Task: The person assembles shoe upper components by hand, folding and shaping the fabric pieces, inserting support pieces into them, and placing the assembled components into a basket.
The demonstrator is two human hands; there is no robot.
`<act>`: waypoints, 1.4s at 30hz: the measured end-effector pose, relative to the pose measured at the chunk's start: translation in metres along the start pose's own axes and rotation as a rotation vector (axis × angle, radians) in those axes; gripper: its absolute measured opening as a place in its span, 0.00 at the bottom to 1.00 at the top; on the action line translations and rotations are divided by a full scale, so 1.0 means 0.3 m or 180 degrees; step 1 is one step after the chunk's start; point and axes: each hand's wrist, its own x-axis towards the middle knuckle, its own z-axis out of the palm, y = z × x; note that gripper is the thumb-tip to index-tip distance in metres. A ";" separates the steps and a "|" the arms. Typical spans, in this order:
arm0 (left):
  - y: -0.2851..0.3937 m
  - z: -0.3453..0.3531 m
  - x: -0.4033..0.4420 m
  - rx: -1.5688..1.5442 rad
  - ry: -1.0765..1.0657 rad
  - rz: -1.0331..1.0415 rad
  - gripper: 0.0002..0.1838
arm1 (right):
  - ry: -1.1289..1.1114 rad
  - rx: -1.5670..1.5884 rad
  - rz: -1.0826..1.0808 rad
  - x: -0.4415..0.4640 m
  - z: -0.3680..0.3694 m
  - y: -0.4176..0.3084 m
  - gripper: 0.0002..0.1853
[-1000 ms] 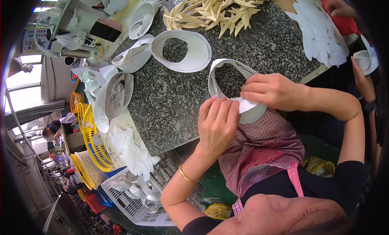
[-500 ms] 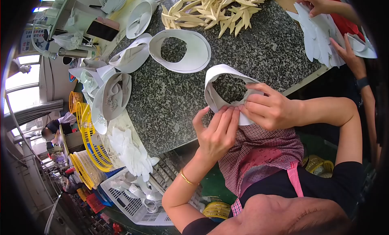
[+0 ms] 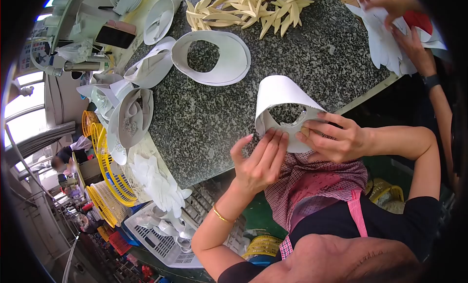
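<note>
A white ring-shaped piece (image 3: 285, 91), resembling a shoe upper, stands bent and tilted above the near edge of the stone tabletop. Its far side arches up around the opening. My left hand (image 3: 261, 161) holds the near-left rim with fingertips on the inside and the thumb apart to the left. On the right rim, my right hand (image 3: 339, 139) pinches the material between thumb and fingers. What the fingertips cover is hidden. Beyond the hands, another white ring-shaped piece (image 3: 236, 63) lies flat on the speckled stone tabletop (image 3: 195, 117).
Cream curved strips (image 3: 248, 10) are heaped at the back. White pieces with shiny stones (image 3: 129, 119) lie left, near a phone (image 3: 115, 36). White leaf-shaped pieces (image 3: 156, 185) hang over a white basket (image 3: 165, 244). A co-worker's hands (image 3: 412, 44) handle white pieces at far right.
The held piece has turned, its far side now showing a broader white face. My right hand has shifted slightly right and down. The co-worker's upper hand has moved and is blurred.
</note>
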 end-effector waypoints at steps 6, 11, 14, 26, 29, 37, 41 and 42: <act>-0.018 -0.005 -0.015 -0.0160 0.0112 0.0216 0.09 | 0.0381 -0.0131 -0.0463 0.005 0.028 0.072 0.13; -0.037 -0.047 0.056 -0.0436 -0.0071 0.0259 0.11 | 0.0526 0.0739 -0.0648 0.073 0.022 0.165 0.06; -0.031 -0.075 0.089 -0.0333 -0.0253 -0.0011 0.12 | 0.0251 0.0783 -0.0834 0.103 -0.015 0.208 0.05; -0.039 -0.078 0.062 0.0260 -0.0449 0.0178 0.13 | -0.0662 0.0078 0.0029 0.158 -0.002 0.013 0.12; -0.080 -0.104 0.043 0.0396 -0.0523 0.0187 0.13 | -0.0299 0.0190 -0.0034 0.151 0.020 0.058 0.10; -0.054 -0.074 0.031 0.0499 -0.0355 -0.0098 0.14 | -0.0193 0.0057 -0.0010 0.179 0.050 0.117 0.07; -0.060 -0.072 0.039 0.0403 -0.0432 -0.0066 0.16 | 0.0097 -0.0039 -0.0527 0.156 0.060 0.135 0.07; -0.061 -0.068 0.045 0.0406 -0.0429 -0.0069 0.16 | 0.0265 -0.0086 -0.0666 0.156 0.062 0.140 0.07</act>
